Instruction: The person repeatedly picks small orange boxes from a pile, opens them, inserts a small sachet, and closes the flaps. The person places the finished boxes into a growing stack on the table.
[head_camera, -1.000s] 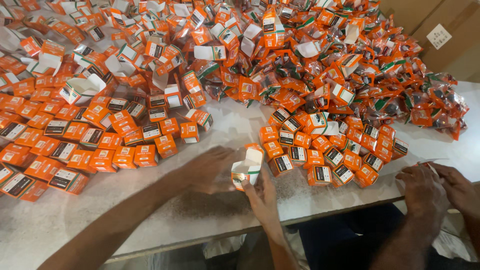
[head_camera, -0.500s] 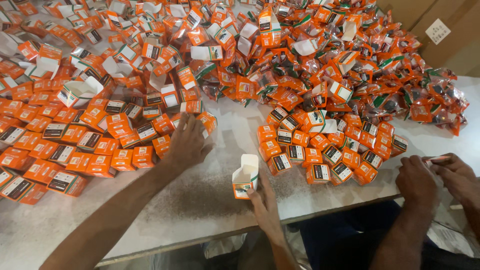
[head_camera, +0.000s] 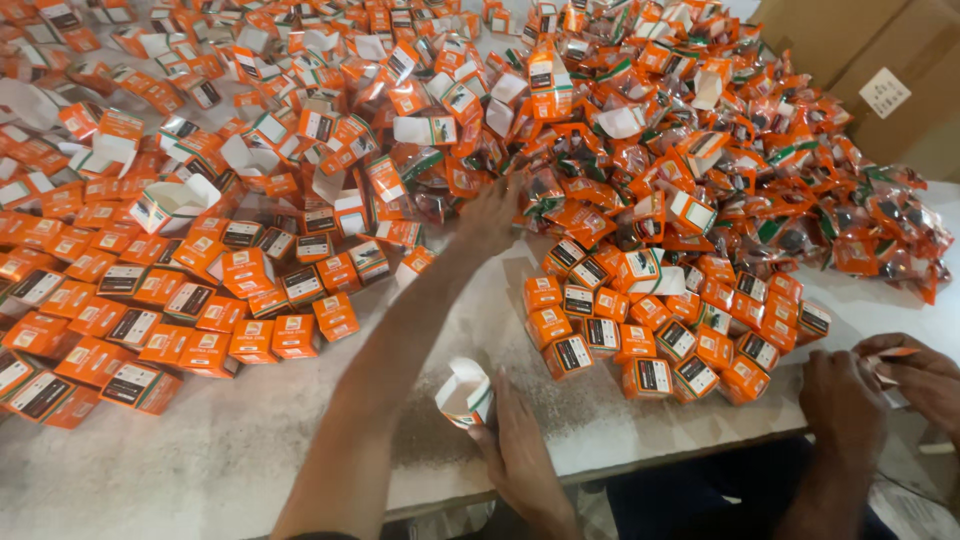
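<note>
On the pale, dusty table (head_camera: 250, 470) near its front edge, our right hand (head_camera: 520, 450) steadies a small open carton (head_camera: 465, 392), orange and white with its top flaps standing up; the fingers curl loosely against its right side, so we hold it lightly rather than clamp it. Our left hand (head_camera: 490, 215) is stretched far forward, fingers spread and open, its tips at the edge of the heap of clear-and-orange sachets (head_camera: 720, 170) that fills the far right of the table. We cannot tell whether it already touches one.

Just right of our left forearm stands a tidy block of closed orange cartons (head_camera: 650, 340), packed side by side with their dark label faces up. To the left, more closed cartons lie in loose rows (head_camera: 180, 310), and behind them open, empty cartons (head_camera: 175, 205) are scattered, white insides showing.

At the right edge, well apart from our hands, a co-worker's hands (head_camera: 880, 385) are held close together at the table's corner, pinching something small and orange that we cannot make out. A brown cardboard box (head_camera: 880, 70) stands beyond the sachets.
</note>
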